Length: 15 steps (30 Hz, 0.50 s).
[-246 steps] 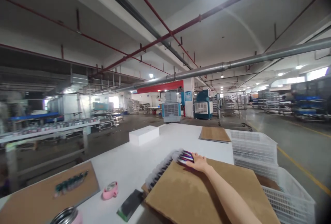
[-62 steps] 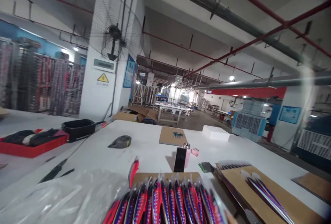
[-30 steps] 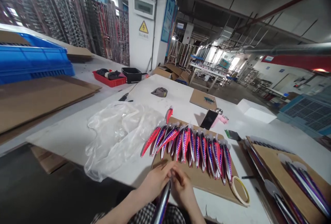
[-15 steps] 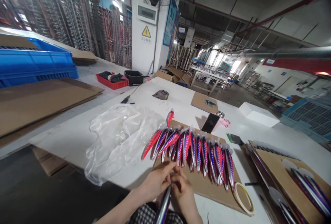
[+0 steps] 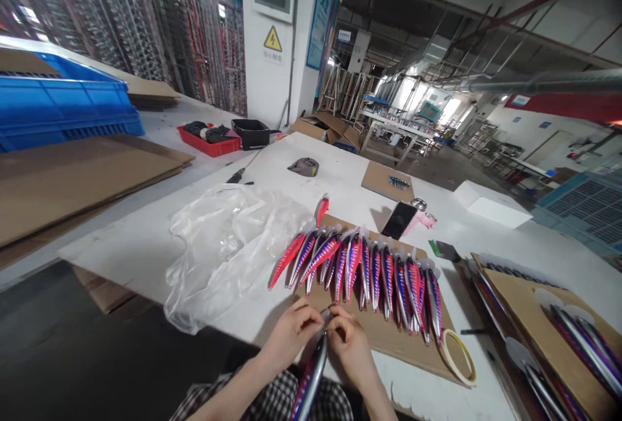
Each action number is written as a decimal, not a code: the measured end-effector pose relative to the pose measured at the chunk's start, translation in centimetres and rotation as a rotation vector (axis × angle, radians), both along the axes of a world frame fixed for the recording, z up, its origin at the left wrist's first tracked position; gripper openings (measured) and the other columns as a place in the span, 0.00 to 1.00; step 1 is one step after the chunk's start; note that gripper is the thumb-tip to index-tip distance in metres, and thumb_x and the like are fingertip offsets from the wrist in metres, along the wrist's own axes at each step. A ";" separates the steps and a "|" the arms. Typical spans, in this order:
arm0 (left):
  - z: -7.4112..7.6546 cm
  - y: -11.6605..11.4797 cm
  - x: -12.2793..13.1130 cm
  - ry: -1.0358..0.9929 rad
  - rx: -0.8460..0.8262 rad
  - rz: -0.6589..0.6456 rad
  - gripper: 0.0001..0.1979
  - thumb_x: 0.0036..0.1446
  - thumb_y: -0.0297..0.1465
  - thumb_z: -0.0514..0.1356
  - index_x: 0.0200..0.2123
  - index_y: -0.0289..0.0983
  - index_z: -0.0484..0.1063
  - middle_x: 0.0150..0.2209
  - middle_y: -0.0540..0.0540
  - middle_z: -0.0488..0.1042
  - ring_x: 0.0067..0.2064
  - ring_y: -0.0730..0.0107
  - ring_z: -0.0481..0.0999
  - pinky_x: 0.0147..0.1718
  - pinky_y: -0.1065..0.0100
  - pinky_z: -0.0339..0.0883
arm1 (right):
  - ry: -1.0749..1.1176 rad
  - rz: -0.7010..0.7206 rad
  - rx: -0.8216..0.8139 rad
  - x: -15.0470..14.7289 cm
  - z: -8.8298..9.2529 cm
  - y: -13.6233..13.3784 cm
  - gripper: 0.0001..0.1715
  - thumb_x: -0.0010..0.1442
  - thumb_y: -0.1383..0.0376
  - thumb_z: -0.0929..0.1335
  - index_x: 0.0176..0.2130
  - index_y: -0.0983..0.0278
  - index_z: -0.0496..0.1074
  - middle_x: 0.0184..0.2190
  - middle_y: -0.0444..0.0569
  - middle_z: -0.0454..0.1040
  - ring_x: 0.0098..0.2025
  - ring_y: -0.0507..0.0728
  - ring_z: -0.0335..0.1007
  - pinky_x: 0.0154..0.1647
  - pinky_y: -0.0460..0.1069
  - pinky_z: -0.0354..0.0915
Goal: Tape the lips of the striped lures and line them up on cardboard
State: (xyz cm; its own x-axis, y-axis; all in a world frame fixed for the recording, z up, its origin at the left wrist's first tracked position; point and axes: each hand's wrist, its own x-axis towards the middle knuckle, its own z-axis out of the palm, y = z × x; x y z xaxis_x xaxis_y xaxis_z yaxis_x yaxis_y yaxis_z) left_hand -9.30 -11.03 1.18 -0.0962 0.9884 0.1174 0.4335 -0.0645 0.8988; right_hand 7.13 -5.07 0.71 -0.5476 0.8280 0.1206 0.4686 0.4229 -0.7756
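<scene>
A blue crate [image 5: 68,107] sat at the left beyond cardboard sheets [image 5: 82,178], a red tray [image 5: 214,147] just beside a black bin [image 5: 253,137]. On the white counter [image 5: 337,178] lay a grey bundle [image 5: 304,166]; a phone [image 5: 399,220] leaned by a pink bottle [image 5: 414,219], with a white box [image 5: 493,207] near. Farther back, racks [image 5: 111,19] stood left of a pillar [image 5: 267,91] bearing a yellow warning sign [image 5: 273,39]

Both arms bare, in from the bottom edge; left forearm [image 5: 233,387] slants up and right, right forearm [image 5: 378,396] slants up and left, less of it showing; left hand [image 5: 291,330] and right hand [image 5: 350,344] close together low in front of the body, fingertips nearly meeting; thumb and index in a pinch on each; remaining fingers bent; backs of both hands toward the camera.
</scene>
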 end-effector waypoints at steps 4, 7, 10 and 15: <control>0.9 0.5 -0.5 0.074 -0.032 -0.112 0.11 0.53 0.23 0.56 0.30 0.42 0.76 0.29 0.53 0.74 0.37 0.69 0.72 0.38 0.73 0.62 | 0.022 0.005 0.001 -0.1 -0.1 0.0 0.11 0.50 0.75 0.63 0.25 0.63 0.72 0.40 0.52 0.76 0.46 0.58 0.71 0.46 0.49 0.62; 1.4 1.0 -0.8 0.137 -0.070 -0.181 0.18 0.51 0.22 0.56 0.41 0.48 0.75 0.29 0.56 0.75 0.35 0.70 0.72 0.35 0.74 0.61 | 0.043 -0.002 0.007 -0.3 -0.4 -0.1 0.11 0.51 0.74 0.63 0.25 0.63 0.72 0.39 0.52 0.77 0.46 0.58 0.71 0.46 0.49 0.62; 1.6 1.5 -1.0 0.209 -0.121 -0.180 0.15 0.51 0.24 0.58 0.40 0.45 0.76 0.27 0.55 0.75 0.33 0.69 0.73 0.32 0.73 0.61 | 0.052 -0.024 0.010 -0.6 -0.6 -0.2 0.12 0.51 0.74 0.63 0.26 0.63 0.73 0.40 0.52 0.77 0.46 0.58 0.70 0.47 0.49 0.61; 1.4 2.0 -0.8 0.310 -0.163 -0.151 0.04 0.54 0.26 0.59 0.31 0.37 0.75 0.29 0.50 0.75 0.35 0.66 0.74 0.36 0.67 0.64 | 0.057 -0.044 0.015 -0.8 -0.8 -0.3 0.13 0.50 0.75 0.63 0.24 0.62 0.73 0.40 0.52 0.77 0.46 0.58 0.70 0.47 0.49 0.62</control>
